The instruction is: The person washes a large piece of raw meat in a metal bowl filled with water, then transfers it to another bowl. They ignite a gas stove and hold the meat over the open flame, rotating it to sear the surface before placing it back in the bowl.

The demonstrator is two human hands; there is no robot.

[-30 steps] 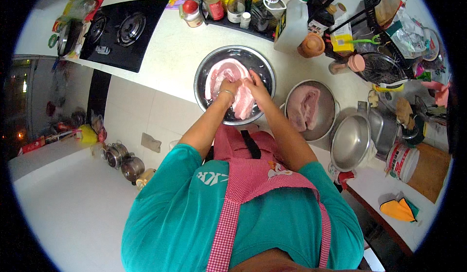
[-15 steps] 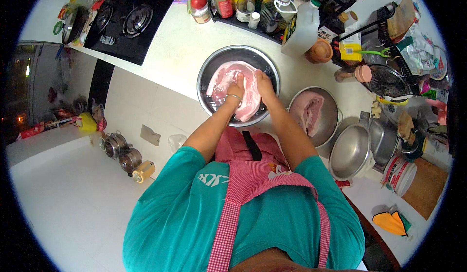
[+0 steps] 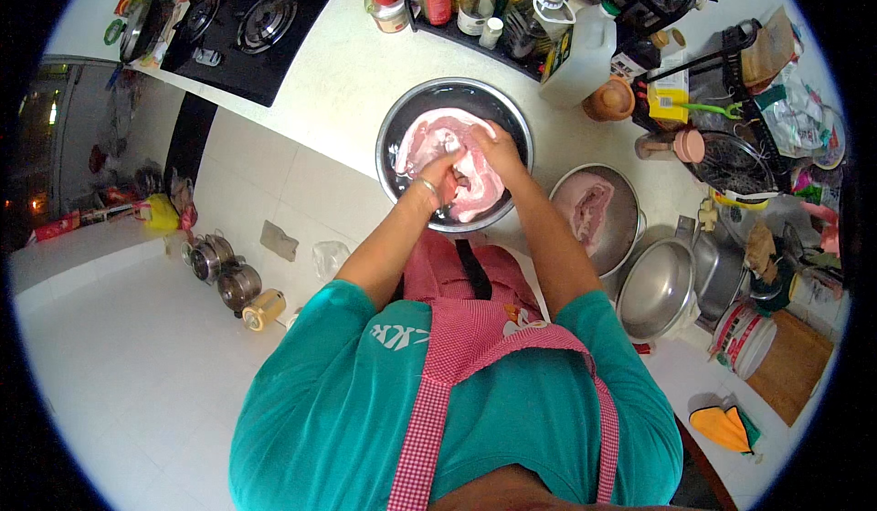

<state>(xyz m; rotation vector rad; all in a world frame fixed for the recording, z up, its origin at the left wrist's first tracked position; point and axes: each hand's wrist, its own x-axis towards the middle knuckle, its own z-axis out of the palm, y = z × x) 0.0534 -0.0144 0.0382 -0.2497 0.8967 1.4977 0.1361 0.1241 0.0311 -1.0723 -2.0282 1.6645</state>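
Note:
A large slab of raw pork (image 3: 423,138), pale pink with a white fat edge, lies in a round metal basin (image 3: 387,114) holding water. Along the slab's right side, my right hand (image 3: 500,151) is closed on the meat, thumb toward the middle. My left hand (image 3: 441,180), with a bracelet at the wrist, grips the meat near its centre, thumb up and fingers partly hidden. Between the two hands the pork is bent and folded. Another thick piece of raw pork (image 3: 589,210) rests in a metal pot (image 3: 630,202) to the right of the basin.
Beyond the basin stands a rack of bottles, with a large white jug (image 3: 582,59) at its right. A black gas stove (image 3: 265,31) is at the far left. An empty metal bowl (image 3: 656,289) sits beside the sink (image 3: 719,269) at right. An orange cloth (image 3: 719,424) lies near the lower right.
My left hand has shifted down and left, its thumb lifted off the slab's middle. My right hand has moved inward over the meat, which is now more folded between them.

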